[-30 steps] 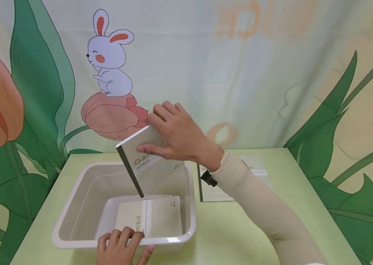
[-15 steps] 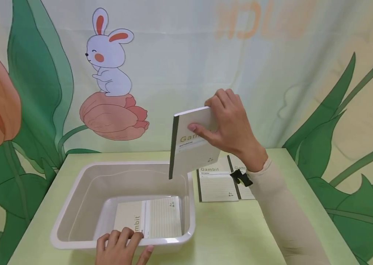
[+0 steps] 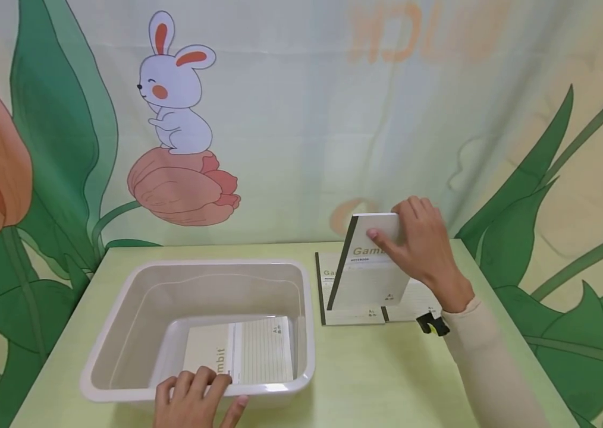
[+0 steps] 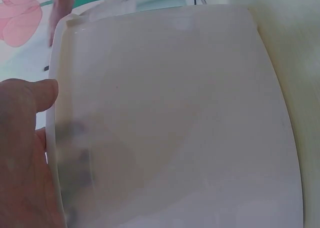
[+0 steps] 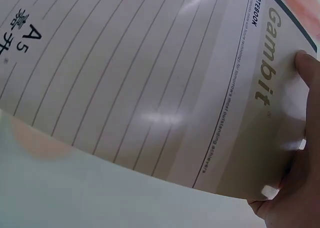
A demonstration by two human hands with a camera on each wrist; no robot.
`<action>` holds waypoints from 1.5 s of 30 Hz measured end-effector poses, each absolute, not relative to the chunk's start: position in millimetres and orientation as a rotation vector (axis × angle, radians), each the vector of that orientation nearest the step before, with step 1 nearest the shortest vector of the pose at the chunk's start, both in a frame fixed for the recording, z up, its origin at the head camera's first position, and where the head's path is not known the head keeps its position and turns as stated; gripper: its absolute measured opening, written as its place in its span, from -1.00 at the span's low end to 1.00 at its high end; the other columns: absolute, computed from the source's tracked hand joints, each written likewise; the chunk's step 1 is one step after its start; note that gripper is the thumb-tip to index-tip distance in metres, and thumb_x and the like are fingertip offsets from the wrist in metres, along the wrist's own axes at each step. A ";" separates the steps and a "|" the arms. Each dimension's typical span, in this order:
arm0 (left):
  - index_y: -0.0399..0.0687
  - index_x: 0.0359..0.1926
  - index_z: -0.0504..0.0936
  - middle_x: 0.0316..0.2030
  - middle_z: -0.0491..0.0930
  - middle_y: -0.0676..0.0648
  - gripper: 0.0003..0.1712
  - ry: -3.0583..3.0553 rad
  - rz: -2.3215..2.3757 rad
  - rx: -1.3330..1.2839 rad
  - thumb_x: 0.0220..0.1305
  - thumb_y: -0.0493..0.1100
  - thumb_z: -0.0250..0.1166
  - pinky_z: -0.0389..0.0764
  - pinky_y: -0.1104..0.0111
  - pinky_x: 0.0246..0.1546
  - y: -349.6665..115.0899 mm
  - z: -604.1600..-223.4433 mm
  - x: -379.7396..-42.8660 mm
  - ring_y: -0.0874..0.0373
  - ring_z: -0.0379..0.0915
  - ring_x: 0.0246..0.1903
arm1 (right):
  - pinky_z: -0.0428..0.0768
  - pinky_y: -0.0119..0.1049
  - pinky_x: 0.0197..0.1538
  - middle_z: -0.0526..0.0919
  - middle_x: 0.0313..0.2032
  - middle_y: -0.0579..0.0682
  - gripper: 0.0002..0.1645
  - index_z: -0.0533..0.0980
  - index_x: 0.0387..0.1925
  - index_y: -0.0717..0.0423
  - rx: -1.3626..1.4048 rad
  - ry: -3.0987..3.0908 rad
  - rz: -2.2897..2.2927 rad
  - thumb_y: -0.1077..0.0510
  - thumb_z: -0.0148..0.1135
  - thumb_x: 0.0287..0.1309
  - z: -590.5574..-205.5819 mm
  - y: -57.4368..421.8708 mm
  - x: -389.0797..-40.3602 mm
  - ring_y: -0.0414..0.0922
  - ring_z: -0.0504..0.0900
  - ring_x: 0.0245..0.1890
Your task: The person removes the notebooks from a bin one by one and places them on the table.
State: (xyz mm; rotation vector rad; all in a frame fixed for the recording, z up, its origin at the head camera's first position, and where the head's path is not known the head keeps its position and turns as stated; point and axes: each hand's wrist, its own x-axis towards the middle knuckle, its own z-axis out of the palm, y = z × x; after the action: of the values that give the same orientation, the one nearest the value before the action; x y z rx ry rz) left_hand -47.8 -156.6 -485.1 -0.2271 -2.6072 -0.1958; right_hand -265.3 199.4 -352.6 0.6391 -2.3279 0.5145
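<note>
My right hand (image 3: 424, 246) pinches the top edge of a Gambit notebook (image 3: 368, 279), thumb on its cover and fingers behind. The notebook stands nearly upright, its dark spine to the left, overlapping two more notebooks lying on the table. Of these, the left one (image 3: 352, 317) and the right one (image 3: 414, 303) are partly hidden. My left hand (image 3: 191, 398) grips the front rim of a beige plastic basin (image 3: 114, 333), fingers over the inside, thumb outside. Inside the basin lies another notebook (image 3: 264, 351), turned sideways. The right wrist view shows the held notebook's lined cover (image 5: 165, 88) close up.
The pale green table (image 3: 366, 380) carries the basin at left and the notebooks at back right. Behind it hangs a printed curtain (image 3: 280, 119) with a rabbit and tulips. A black clip (image 3: 432, 324) sits on my right wrist.
My right hand has carried the notebook from above the basin rightward, then lowered it over the notebooks on the table. My left hand has stayed on the basin rim.
</note>
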 end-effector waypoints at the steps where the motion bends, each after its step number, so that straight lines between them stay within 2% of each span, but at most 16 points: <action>1: 0.15 -0.27 0.58 -0.35 0.44 0.11 -0.50 -2.606 -0.197 -0.226 0.25 0.42 0.12 0.27 0.08 -0.06 -156.5 -485.4 -47.8 0.09 0.33 -0.27 | 0.29 -0.15 -0.25 0.48 -0.44 0.08 -0.20 0.44 -0.31 0.20 0.639 -2.348 0.504 -0.52 0.05 0.16 -359.3 201.9 -264.7 0.02 0.38 -0.39; 4: 0.15 -0.27 0.58 -0.35 0.44 0.11 -0.49 -2.594 -0.200 -0.228 0.27 0.44 0.08 0.27 0.08 -0.06 -156.4 -486.6 -47.6 0.09 0.33 -0.27 | 0.31 -0.14 -0.24 0.49 -0.42 0.05 -0.34 0.45 -0.30 0.16 0.624 -2.438 0.470 -0.39 0.19 0.15 -377.9 206.7 -262.3 0.00 0.40 -0.37; 7: 0.15 -0.27 0.58 -0.35 0.45 0.10 -0.49 -2.597 -0.197 -0.228 0.26 0.43 0.09 0.28 0.08 -0.06 -156.1 -486.3 -47.1 0.09 0.33 -0.27 | 0.31 -0.16 -0.23 0.48 -0.42 -0.01 -0.39 0.44 -0.28 0.11 0.582 -2.578 0.430 -0.37 0.20 0.17 -394.0 208.0 -260.6 -0.03 0.39 -0.36; 10: 0.15 -0.28 0.58 -0.35 0.45 0.10 -0.48 -2.588 -0.205 -0.234 0.27 0.44 0.07 0.28 0.07 -0.07 -156.4 -487.0 -47.2 0.09 0.33 -0.29 | 0.30 -0.18 -0.23 0.45 -0.43 -0.04 -0.34 0.42 -0.27 0.06 0.531 -2.735 0.390 -0.47 0.08 0.20 -408.8 207.0 -260.1 -0.06 0.38 -0.34; 15: 0.13 -0.30 0.59 -0.36 0.47 0.09 -0.34 -2.502 -0.253 -0.269 0.38 0.47 -0.19 0.30 0.04 -0.09 -157.0 -492.8 -49.6 0.09 0.33 -0.33 | 0.35 -0.12 -0.21 0.47 -0.40 -0.05 -0.23 0.44 -0.21 0.06 0.498 -2.911 0.355 -0.57 -0.08 0.20 -434.9 205.4 -262.5 -0.04 0.42 -0.30; 20: 0.12 -0.31 0.59 -0.37 0.47 0.09 -0.28 -2.471 -0.264 -0.276 0.40 0.48 -0.29 0.30 0.03 -0.09 -157.6 -495.3 -50.6 0.09 0.33 -0.35 | 0.40 -0.07 -0.20 0.52 -0.39 -0.05 -0.20 0.46 -0.14 0.09 0.506 -3.010 0.375 -0.56 -0.05 0.19 -461.8 202.8 -268.9 -0.03 0.46 -0.29; 26: 0.13 -0.32 0.59 -0.38 0.47 0.10 -0.28 -2.475 -0.257 -0.280 0.40 0.48 -0.29 0.30 0.04 -0.09 -158.4 -494.9 -50.7 0.09 0.33 -0.36 | 0.44 -0.08 -0.19 0.56 -0.33 -0.02 -0.21 0.45 -0.12 0.10 0.549 -3.082 0.389 -0.53 0.15 0.09 -486.7 201.4 -276.3 -0.03 0.46 -0.30; 30: 0.14 -0.32 0.58 -0.38 0.46 0.10 -0.29 -2.474 -0.255 -0.281 0.40 0.48 -0.30 0.31 0.04 -0.10 -158.9 -494.4 -50.5 0.10 0.33 -0.36 | 0.50 -0.06 -0.16 0.61 -0.25 0.01 -0.17 0.44 -0.01 0.11 0.603 -3.105 0.400 -0.50 0.23 0.04 -501.1 200.2 -277.6 -0.01 0.52 -0.26; 36: 0.13 -0.31 0.58 -0.38 0.47 0.09 -0.30 -2.487 -0.255 -0.279 0.40 0.48 -0.27 0.32 0.03 -0.10 -157.9 -493.3 -50.0 0.09 0.35 -0.35 | 0.51 0.11 -0.02 0.61 -0.05 0.11 -0.04 0.35 0.26 0.01 0.679 -3.182 0.333 -0.54 0.17 0.05 -523.1 198.6 -271.1 0.06 0.56 -0.04; 40: 0.15 -0.30 0.58 -0.37 0.47 0.11 -0.34 -2.507 -0.249 -0.278 0.39 0.48 -0.21 0.31 0.05 -0.08 -157.8 -492.0 -50.2 0.11 0.34 -0.34 | 0.47 0.13 0.00 0.57 0.01 0.12 -0.03 0.33 0.30 -0.03 0.664 -3.234 0.247 -0.54 0.17 0.04 -531.6 195.9 -264.2 0.08 0.53 0.03; 45: 0.13 -0.31 0.58 -0.37 0.47 0.09 -0.31 -2.501 -0.246 -0.272 0.40 0.48 -0.26 0.32 0.03 -0.09 -157.3 -491.5 -49.5 0.09 0.35 -0.34 | 0.44 0.14 0.03 0.54 0.02 0.09 -0.05 0.36 0.28 -0.07 0.680 -3.241 0.156 -0.54 0.19 0.02 -537.1 192.5 -257.5 0.07 0.51 0.08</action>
State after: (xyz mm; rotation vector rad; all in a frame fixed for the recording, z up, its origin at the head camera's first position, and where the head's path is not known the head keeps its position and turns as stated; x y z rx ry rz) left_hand -49.5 -157.3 -491.5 -0.2722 -2.5009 -0.2465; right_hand -257.5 192.5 -537.1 0.6801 -3.2408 0.1562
